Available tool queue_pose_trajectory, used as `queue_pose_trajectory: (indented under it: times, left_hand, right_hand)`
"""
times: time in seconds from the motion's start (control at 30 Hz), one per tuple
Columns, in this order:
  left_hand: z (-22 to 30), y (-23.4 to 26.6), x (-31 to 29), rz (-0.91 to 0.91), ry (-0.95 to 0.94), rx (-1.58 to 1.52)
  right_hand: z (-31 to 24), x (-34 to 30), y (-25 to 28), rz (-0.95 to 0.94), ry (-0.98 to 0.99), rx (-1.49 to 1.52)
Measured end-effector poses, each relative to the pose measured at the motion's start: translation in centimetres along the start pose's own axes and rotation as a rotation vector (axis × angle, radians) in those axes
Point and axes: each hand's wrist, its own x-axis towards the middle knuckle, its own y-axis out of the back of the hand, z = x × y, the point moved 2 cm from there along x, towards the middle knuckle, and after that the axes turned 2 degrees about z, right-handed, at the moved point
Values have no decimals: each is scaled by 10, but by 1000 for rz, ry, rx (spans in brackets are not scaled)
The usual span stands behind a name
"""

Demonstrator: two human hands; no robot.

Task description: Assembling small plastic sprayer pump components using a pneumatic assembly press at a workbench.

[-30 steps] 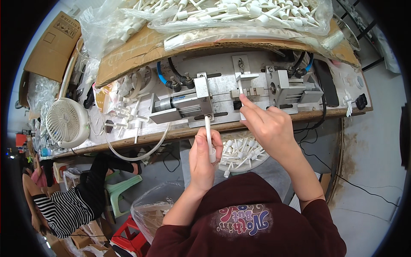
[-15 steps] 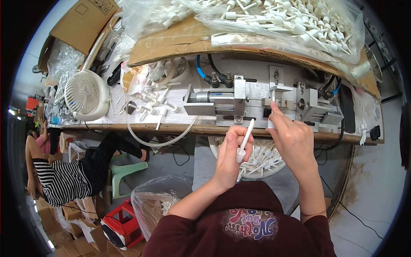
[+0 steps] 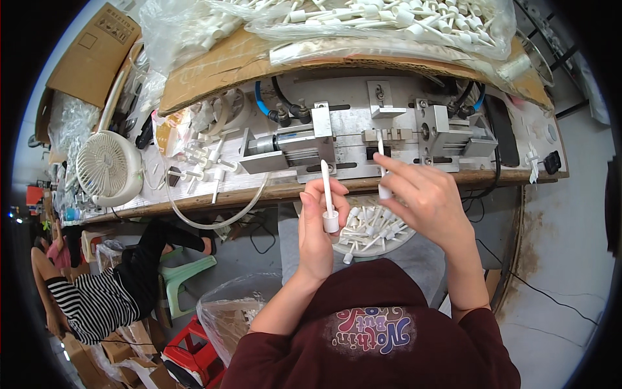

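My left hand [image 3: 315,235] is closed on a white capped stick [image 3: 326,189], its cap down in the fingers and its tip pointing up. Just to the right, my right hand [image 3: 431,202] pinches a second white capped stick [image 3: 385,189] between thumb and fingers. That one stands upright at the table's front edge, its tip in front of the small middle block [image 3: 392,135] of a metal clamping fixture. Metal blocks flank this middle part: a left block with a cylinder [image 3: 322,133] and a right block [image 3: 442,131].
On my lap is a round tray [image 3: 407,238] of similar white sticks. A cardboard sheet [image 3: 220,68] above the fixture bears a plastic bag full of them. A white fan [image 3: 107,170] and loose white pieces [image 3: 210,162] lie leftward. Someone in stripes [image 3: 107,301] is at left.
The view has shifted, so the bench sits further left and higher. My right hand has drawn its stick back from the fixture toward me. The left hand's stick is more upright.
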Motion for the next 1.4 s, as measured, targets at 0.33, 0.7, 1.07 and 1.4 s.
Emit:
queue_pose_trajectory:
  times: [0.33,0.7,1.07,1.4]
  left_hand:
    - [2,-26,1,-116,-51,72]
    - [-5,-15,7,-140,-19,94]
    - [9,-3,7,-131,-37,-175]
    - [3,-11,10,-123,-12,-302]
  right_hand:
    - [-32,-11,-17,160,-39,258]
    - [-25,-6,-14,312,-3,362]
    - [7,3,-23,130,10,-282]
    - [-1,16,-17,-13,-63,-322]
